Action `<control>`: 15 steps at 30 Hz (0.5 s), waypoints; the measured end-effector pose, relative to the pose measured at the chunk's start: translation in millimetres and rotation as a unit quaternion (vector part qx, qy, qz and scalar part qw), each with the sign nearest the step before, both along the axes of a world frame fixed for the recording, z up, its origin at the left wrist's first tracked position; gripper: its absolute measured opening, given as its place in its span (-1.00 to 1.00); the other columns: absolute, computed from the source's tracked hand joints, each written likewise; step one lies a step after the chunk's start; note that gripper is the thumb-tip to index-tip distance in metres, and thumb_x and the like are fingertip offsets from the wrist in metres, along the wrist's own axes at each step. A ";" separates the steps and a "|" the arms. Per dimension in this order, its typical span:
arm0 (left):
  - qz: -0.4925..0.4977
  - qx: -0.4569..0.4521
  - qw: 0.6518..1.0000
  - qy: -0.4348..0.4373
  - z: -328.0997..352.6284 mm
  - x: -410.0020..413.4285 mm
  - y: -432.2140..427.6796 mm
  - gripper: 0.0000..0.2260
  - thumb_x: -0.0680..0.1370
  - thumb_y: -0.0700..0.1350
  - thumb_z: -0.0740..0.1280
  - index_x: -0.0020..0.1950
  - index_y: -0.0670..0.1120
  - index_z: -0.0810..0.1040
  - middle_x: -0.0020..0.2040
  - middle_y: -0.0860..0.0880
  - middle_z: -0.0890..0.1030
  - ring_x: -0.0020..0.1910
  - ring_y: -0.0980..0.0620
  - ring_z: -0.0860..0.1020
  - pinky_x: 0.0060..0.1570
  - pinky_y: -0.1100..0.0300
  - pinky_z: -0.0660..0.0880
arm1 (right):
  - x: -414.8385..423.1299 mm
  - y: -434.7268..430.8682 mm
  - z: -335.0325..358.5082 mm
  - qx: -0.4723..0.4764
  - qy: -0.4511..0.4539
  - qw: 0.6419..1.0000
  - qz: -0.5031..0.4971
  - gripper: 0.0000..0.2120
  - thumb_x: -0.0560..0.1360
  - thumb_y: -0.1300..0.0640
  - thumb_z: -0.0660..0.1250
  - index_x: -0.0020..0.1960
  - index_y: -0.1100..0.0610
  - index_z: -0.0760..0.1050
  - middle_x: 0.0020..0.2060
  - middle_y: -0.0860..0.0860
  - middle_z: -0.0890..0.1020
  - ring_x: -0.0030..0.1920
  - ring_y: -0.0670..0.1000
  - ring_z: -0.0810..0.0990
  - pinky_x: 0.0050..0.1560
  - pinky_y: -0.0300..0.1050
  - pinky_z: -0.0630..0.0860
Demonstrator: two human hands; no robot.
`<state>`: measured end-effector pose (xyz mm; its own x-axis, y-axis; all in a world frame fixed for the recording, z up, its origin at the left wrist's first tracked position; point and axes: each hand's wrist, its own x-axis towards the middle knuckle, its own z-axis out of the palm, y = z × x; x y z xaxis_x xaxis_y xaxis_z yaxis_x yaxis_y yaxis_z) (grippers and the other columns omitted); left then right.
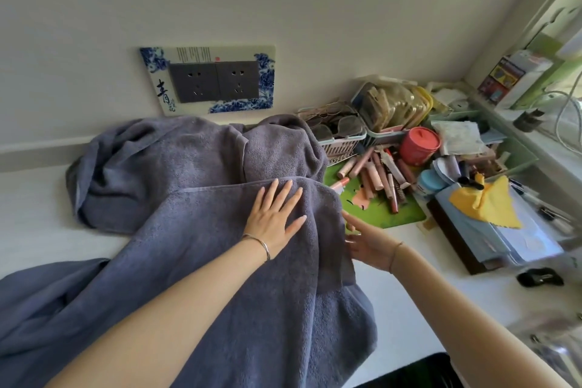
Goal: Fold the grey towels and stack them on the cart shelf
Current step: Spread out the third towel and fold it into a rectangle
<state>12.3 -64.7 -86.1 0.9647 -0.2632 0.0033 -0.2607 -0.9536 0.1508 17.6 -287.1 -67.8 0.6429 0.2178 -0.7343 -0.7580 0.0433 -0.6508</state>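
Observation:
A large grey towel [220, 261] lies spread over the white desk [425, 277], draped toward me at the near edge. My left hand [274, 217] lies flat on its far right part, fingers straight and spread. My right hand [367, 246] is at the towel's right edge, fingers extended beside and partly behind the fabric; whether it grips the cloth is hidden. A second grey towel [151, 167] lies crumpled behind, against the wall. No cart shelf is in view.
Right of the towels lie a green mat [384, 214] with several cosmetic sticks, a red jar [420, 145], baskets [343, 138], a yellow cloth [485, 205] on blue folders, and a black clip [540, 276]. A wall socket panel [214, 80] sits behind.

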 end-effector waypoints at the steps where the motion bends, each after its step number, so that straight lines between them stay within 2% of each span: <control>1: -0.003 -0.014 1.000 -0.003 0.2 1.5 -1.1 -0.29 0.53 0.30 -0.34 0.48 0.01 0.26 0.47 -0.06 0.30 0.47 -0.17 0.22 0.41 -0.07 0.03 | 0.4 0.4 1.2 0.029 -0.009 0.999 -0.010 -0.82 0.50 -0.01 0.31 -0.13 0.10 0.47 -0.27 0.05 0.55 -0.32 -0.02 0.55 -0.31 -0.21 0.54; 3: 0.000 -0.023 1.000 -0.010 -2.0 4.3 -2.4 -0.17 0.40 0.35 -0.50 0.53 0.05 0.04 0.55 -0.02 0.08 0.53 -0.12 -0.02 0.42 0.03 -0.23 | 3.0 1.6 -1.3 0.042 -0.053 0.997 -0.037 -0.91 0.45 0.14 0.38 -0.12 0.06 0.45 -0.34 0.01 0.56 -0.40 -0.09 0.53 -0.41 -0.28 0.48; 4: 0.006 -0.019 1.000 -0.003 -2.0 4.8 -3.3 -0.13 0.34 0.36 -0.56 0.54 0.07 -0.03 0.56 0.00 0.00 0.53 -0.10 -0.09 0.40 0.05 -0.31 | 5.5 1.3 -2.6 0.032 -0.086 0.995 -0.048 -0.85 0.45 0.25 0.38 -0.06 0.05 0.48 -0.34 -0.01 0.57 -0.42 -0.12 0.52 -0.43 -0.31 0.46; 7: 0.016 -0.005 1.000 0.002 -5.6 7.9 -4.5 -0.09 0.28 0.38 -0.61 0.54 0.09 -0.09 0.56 0.01 -0.07 0.53 -0.08 -0.16 0.39 0.07 -0.35 | 16.6 -4.6 3.6 -0.011 -0.171 0.985 -0.019 -0.56 0.47 0.48 0.26 0.26 0.13 0.49 -0.10 -0.04 0.61 -0.27 -0.17 0.52 -0.34 -0.35 0.48; 9: 0.024 -0.012 1.000 0.005 -9.2 10.1 -4.5 -0.10 0.29 0.40 -0.58 0.54 0.09 -0.08 0.56 0.01 -0.07 0.53 -0.08 -0.16 0.42 0.04 -0.32 | 27.0 -10.8 10.5 -0.058 -0.233 0.971 0.003 -0.51 0.46 0.54 0.20 0.33 0.20 0.44 -0.02 -0.13 0.64 -0.29 -0.20 0.47 -0.34 -0.37 0.43; 11: 0.036 -0.005 0.999 0.010 -11.5 12.3 -5.6 -0.11 0.28 0.41 -0.56 0.54 0.11 -0.11 0.56 0.02 -0.10 0.53 -0.07 -0.18 0.43 0.03 -0.30 | 42.5 -18.3 16.3 -0.114 -0.292 0.949 -0.033 -0.51 0.47 0.53 0.18 0.36 0.24 0.40 0.06 -0.10 0.63 -0.26 -0.27 0.51 -0.32 -0.42 0.40; 13: 0.041 -0.001 0.999 0.012 -12.0 14.4 -7.0 -0.08 0.25 0.41 -0.59 0.54 0.11 -0.14 0.56 0.02 -0.14 0.53 -0.07 -0.20 0.44 0.03 -0.30 | 53.3 -26.1 17.9 -0.118 -0.301 0.943 -0.082 -0.50 0.53 0.42 0.19 0.44 0.18 0.28 0.31 0.02 0.46 0.07 -0.18 0.51 -0.15 -0.37 0.44; 14: 0.043 0.003 0.999 0.016 -12.0 15.3 -7.4 -0.08 0.24 0.41 -0.59 0.54 0.11 -0.15 0.56 0.02 -0.15 0.52 -0.07 -0.21 0.44 0.02 -0.30 | 53.8 -28.7 16.2 -0.114 -0.284 0.948 -0.087 -0.47 0.56 0.34 0.19 0.49 0.11 0.18 0.37 0.02 0.39 0.20 -0.09 0.46 -0.11 -0.33 0.45; 15: 0.047 0.007 0.999 0.025 -13.5 15.4 -8.0 -0.07 0.23 0.42 -0.59 0.54 0.11 -0.15 0.56 0.02 -0.17 0.52 -0.07 -0.22 0.44 0.01 -0.30 | 50.7 -30.4 12.8 -0.121 -0.255 0.956 -0.075 -0.43 0.58 0.25 0.21 0.52 0.05 0.09 0.37 0.02 0.39 0.23 -0.03 0.44 -0.12 -0.29 0.45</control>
